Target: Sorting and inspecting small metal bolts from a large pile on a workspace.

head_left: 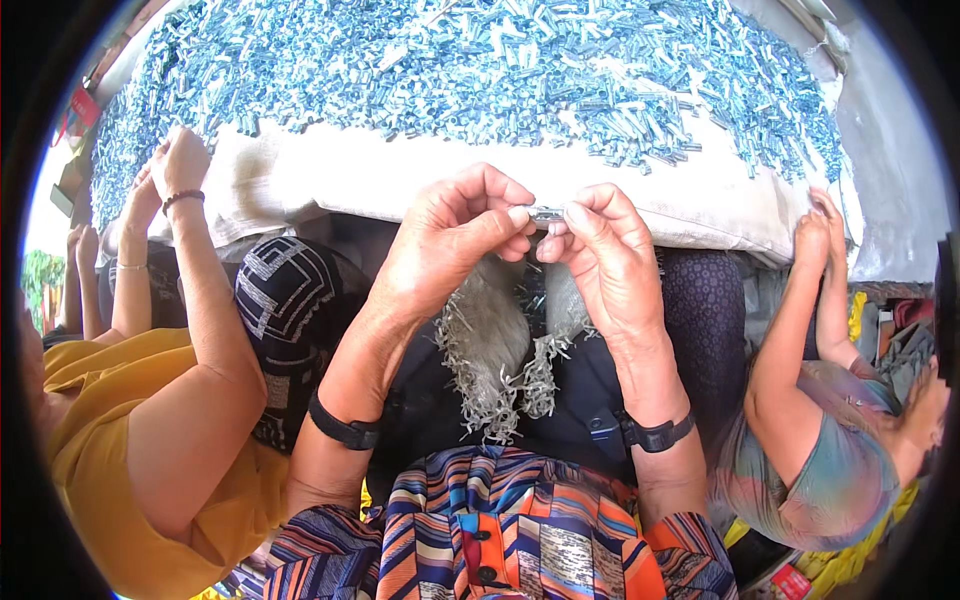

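Observation:
Between my two hands, just past the near edge of the cloth-covered table, is a small silvery metal cylinder (545, 214). My left hand (452, 243) pinches its left end between thumb and fingers. At its right end, my right hand (612, 262) grips it the same way, with the fingertips curled in. The cylinder lies about level, its ends partly hidden by my fingertips. Beyond my hands spreads a wide heap of small bluish metal pieces (420, 75), short tubes and longer sleeves among them, on a pale cloth (350, 170).
A person in a mustard top (110, 450) sits at my left, hands (180, 165) at the heap's edge. Another in a multicoloured top (815, 460) works at my right, hands (815, 232) by the table corner. Frayed grey fabric (485, 350) hangs over my lap.

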`<control>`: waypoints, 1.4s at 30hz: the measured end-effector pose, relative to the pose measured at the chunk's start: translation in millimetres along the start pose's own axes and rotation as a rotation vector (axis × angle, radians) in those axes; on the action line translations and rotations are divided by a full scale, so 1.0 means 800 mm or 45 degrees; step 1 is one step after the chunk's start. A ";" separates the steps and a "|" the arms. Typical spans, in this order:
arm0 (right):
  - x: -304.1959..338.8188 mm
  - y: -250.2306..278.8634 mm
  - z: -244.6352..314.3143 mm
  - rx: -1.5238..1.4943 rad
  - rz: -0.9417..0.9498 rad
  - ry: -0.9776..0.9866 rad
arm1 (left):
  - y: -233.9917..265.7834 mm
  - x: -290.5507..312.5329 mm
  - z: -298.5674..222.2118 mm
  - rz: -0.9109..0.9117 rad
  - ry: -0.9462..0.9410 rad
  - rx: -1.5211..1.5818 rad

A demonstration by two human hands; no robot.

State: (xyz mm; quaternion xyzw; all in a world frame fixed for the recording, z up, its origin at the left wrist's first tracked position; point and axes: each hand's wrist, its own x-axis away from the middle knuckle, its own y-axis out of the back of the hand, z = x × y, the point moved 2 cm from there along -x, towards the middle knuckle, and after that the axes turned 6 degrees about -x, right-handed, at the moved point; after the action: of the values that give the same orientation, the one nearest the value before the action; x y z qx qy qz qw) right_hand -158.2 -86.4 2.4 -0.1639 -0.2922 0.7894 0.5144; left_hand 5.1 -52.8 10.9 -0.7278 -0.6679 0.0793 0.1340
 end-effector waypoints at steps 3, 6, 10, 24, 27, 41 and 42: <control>0.005 0.008 -0.003 -0.096 0.012 -0.056 | -0.004 0.001 0.002 -0.005 -0.011 -0.016; 0.010 0.009 -0.007 -0.167 0.019 -0.096 | -0.003 0.004 0.004 0.026 -0.002 0.001; 0.015 0.007 -0.016 -0.433 0.036 -0.172 | -0.005 0.005 0.003 0.065 0.024 0.037; 0.037 0.001 -0.018 -0.465 0.103 -0.381 | -0.014 0.015 0.013 0.381 0.104 0.219; 0.037 -0.002 -0.019 -0.438 0.130 -0.418 | -0.007 0.018 0.020 0.420 0.101 0.247; 0.004 0.033 0.030 0.779 0.047 -0.174 | 0.104 -0.035 0.002 -0.921 -0.300 -1.867; -0.007 0.030 0.032 0.902 0.048 -0.111 | 0.104 -0.037 0.002 -0.916 -0.304 -1.860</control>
State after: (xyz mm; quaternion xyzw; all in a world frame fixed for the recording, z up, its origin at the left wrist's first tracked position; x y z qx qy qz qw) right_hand -187.5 -106.4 7.0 0.0532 -0.0192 0.8573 0.5118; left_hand 80.8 -88.1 -17.4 -0.3595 -0.7534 -0.3462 -0.4281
